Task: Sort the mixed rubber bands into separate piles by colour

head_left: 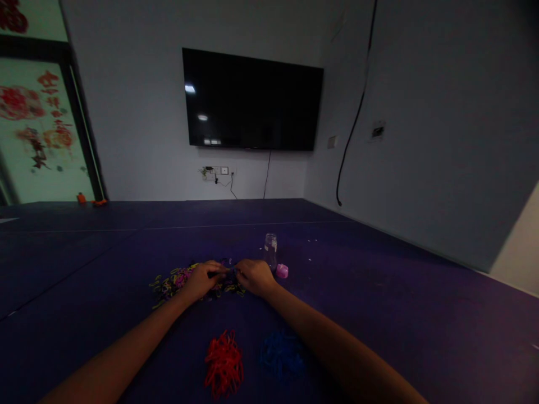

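- In my head view, the left hand (pixel 206 279) lies over the right part of a mixed heap of rubber bands (pixel 170 285), yellow, pink and dark, on the purple surface (pixel 379 314).
- The right hand (pixel 255 276) comes in from the other side, fingers curled. The two sets of fingertips nearly meet over some dark strands; I cannot tell whether either is pinching a band.
- Nearer me sit a red pile of bands (pixel 224 365) and a blue pile of bands (pixel 281 355), apart from each other.
- A clear bottle (pixel 270 251) stands uncapped just beyond the right hand, a pink cap (pixel 282 271) beside its base.
- I judge the step in hand as picking through the mixed heap; the next move calls for a fine pinch, knuckles clear of the bottle.
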